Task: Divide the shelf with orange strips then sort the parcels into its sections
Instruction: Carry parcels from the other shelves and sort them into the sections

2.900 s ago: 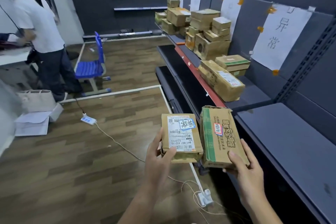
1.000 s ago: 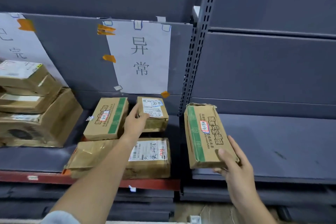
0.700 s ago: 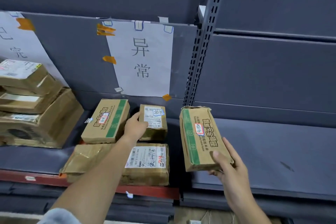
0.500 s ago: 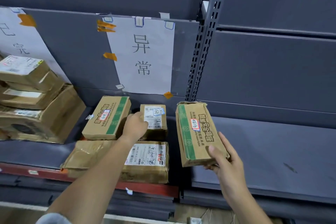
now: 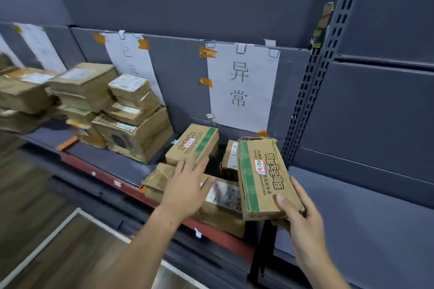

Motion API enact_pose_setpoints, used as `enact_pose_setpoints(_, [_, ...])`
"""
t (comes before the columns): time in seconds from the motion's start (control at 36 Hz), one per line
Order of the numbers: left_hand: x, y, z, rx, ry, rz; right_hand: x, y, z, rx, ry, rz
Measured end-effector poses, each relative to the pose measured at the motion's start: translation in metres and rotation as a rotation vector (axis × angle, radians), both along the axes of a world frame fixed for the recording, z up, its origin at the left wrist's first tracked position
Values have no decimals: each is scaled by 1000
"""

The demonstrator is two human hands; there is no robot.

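My right hand (image 5: 297,216) grips the near end of a green-striped cardboard parcel (image 5: 263,176), held above the shelf's right section. My left hand (image 5: 187,185) hovers open, fingers spread, over a long flat parcel (image 5: 225,204) at the shelf's front edge. Behind it lie a second green-striped parcel (image 5: 193,143) and a small box (image 5: 231,156), which is partly hidden by the held parcel. They sit below a white paper sign (image 5: 243,87) taped to the back panel. An orange strip (image 5: 67,143) lies across the shelf (image 5: 105,159) further left.
A stack of parcels (image 5: 131,119) fills the section to the left, with more blurred boxes (image 5: 23,96) beyond. A perforated upright (image 5: 312,82) separates a bare grey shelf (image 5: 352,213) on the right. Wooden floor (image 5: 35,230) lies below.
My left hand has let go of the small box on the shelf and pulled back, fingers spread. My right hand has carried its parcel left. The view has swung left.
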State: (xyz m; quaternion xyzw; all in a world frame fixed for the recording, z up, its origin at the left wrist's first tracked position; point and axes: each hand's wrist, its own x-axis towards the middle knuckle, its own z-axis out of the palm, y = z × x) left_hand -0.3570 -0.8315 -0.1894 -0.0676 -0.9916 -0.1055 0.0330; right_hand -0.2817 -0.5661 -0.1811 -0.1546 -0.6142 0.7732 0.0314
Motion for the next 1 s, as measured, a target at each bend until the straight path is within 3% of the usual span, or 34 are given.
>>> enact_pose_setpoints(0.42, [140, -84, 15, 27, -92, 362, 18, -99, 15, -124, 25, 291])
enact_pose_setpoints(0.56, [177, -133, 12, 53, -90, 461, 40, -158, 17, -119, 10, 399])
enact_pose_setpoints(1.0, [265, -349, 15, 39, -176, 578, 92, -395, -6, -72, -8, 451])
